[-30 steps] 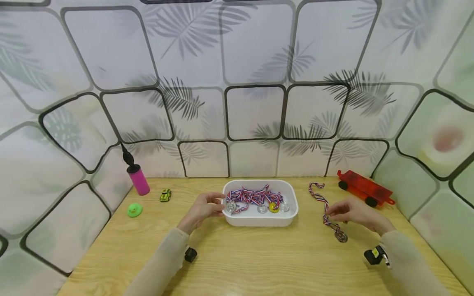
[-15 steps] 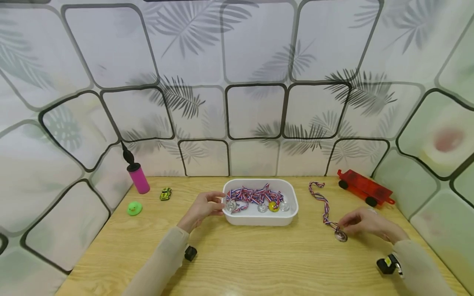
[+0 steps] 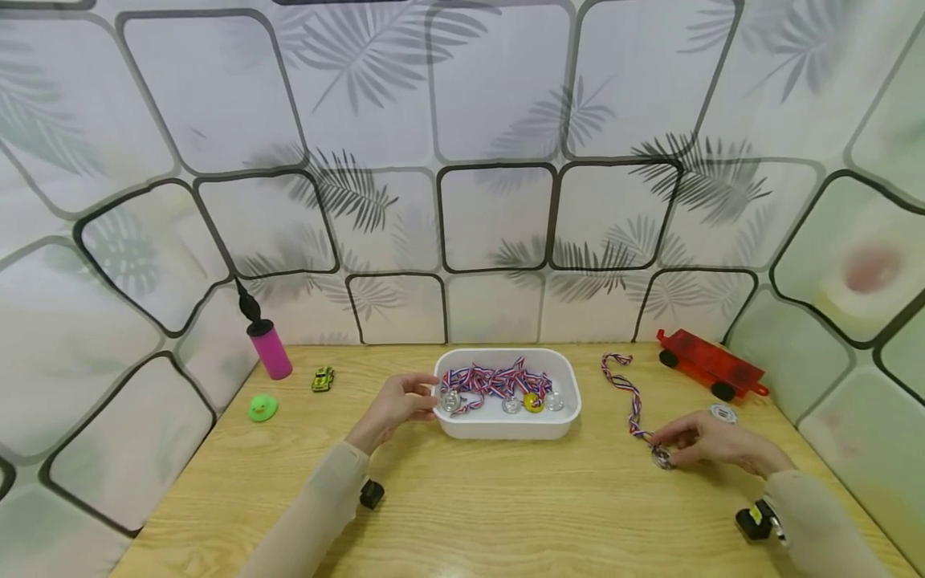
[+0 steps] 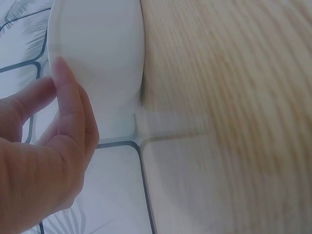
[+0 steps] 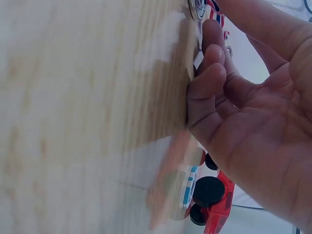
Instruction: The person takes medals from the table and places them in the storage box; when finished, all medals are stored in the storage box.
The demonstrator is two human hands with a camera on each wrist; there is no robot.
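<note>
In the head view my left hand (image 3: 393,408) pinches the left rim of a white plastic box (image 3: 506,431), thumb and fingers at its edge. Several medals lie in the box: silver ones (image 3: 450,400) and a gold one (image 3: 533,402), with tangled red, white and blue ribbons (image 3: 495,380). On the table at the right, my right hand (image 3: 711,441) has its thumb and fingertips on a silver medal (image 3: 662,458), which they seem to pinch by its edge. From it the striped ribbon (image 3: 636,405) trails away. The right wrist view shows the medal (image 5: 198,8) only partly, at the fingertips.
A red toy trailer (image 3: 711,365) and a round white-grey chip (image 3: 723,413) lie beyond my right hand. At the left are a pink hand pump (image 3: 270,352), a yellow-green toy car (image 3: 323,379) and a green duck-faced toy (image 3: 262,408). A patterned curtain (image 3: 499,217) encloses the table.
My right hand has left the ribbon's middle, shifted right and towards the person, and come onto the medal. The chip has come into view behind it. My left hand stays at the box.
</note>
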